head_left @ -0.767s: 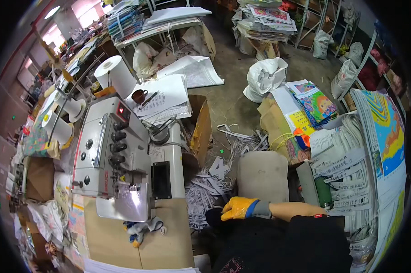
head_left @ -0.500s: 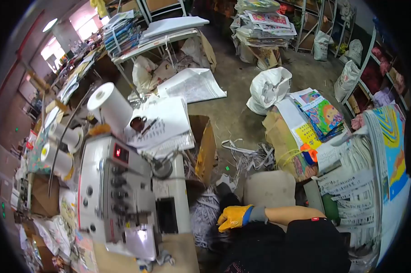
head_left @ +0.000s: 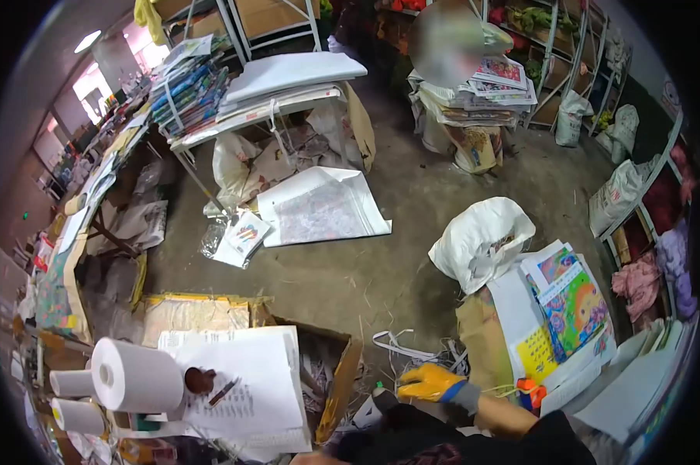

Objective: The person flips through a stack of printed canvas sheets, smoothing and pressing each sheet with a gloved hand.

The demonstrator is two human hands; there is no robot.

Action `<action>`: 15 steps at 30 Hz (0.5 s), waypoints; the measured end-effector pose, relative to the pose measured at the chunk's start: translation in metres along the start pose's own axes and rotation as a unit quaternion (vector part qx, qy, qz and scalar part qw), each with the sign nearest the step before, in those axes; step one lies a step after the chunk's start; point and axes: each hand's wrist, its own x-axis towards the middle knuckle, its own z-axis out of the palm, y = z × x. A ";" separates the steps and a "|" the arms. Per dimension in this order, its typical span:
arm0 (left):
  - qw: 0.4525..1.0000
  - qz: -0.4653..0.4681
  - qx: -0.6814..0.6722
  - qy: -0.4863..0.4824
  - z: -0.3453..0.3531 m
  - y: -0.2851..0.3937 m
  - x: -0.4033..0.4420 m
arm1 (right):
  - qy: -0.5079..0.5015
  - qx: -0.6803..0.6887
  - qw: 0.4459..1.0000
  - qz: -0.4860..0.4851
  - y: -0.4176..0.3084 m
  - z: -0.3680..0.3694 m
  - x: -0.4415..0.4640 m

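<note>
My right hand [head_left: 431,384], in an orange-yellow glove with a blue band and grey cuff, reaches in from the lower right. Its fingers point left, loosely extended, with nothing visible in them. It is above the floor near white fabric strips [head_left: 412,349], left of a colourful printed stack [head_left: 571,298]. An orange object [head_left: 532,393] with yellow cord is just to its right. At the bottom edge a sliver of bare skin [head_left: 315,459] shows, perhaps my left arm or hand; its fingers are hidden. Nearby, printed white sheets [head_left: 241,387] rest beside a cardboard box [head_left: 342,380].
White thread cones [head_left: 137,376] stand at lower left. A white sack [head_left: 485,240] is on the floor ahead. Folded white sheeting [head_left: 326,205] lies before a loaded table [head_left: 288,97]. Another person [head_left: 447,43] is at the back. Shelving [head_left: 644,182] lines the right side.
The view has tilted up, so the sewing machine has dropped out of sight. My gloved right hand has left the bundle of grey-white strips and appears farther right, closer to the printed stack.
</note>
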 end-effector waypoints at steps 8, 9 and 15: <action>0.884 0.328 -0.333 -0.010 0.060 -0.083 0.224 | 0.041 0.097 0.966 0.235 0.072 -0.088 0.001; 0.883 0.318 -0.345 0.028 0.069 -0.097 0.241 | 0.050 0.112 0.972 0.200 0.085 -0.097 0.014; 0.829 0.417 -0.347 0.137 0.086 -0.185 0.368 | 0.030 0.008 0.985 0.167 0.117 -0.217 0.154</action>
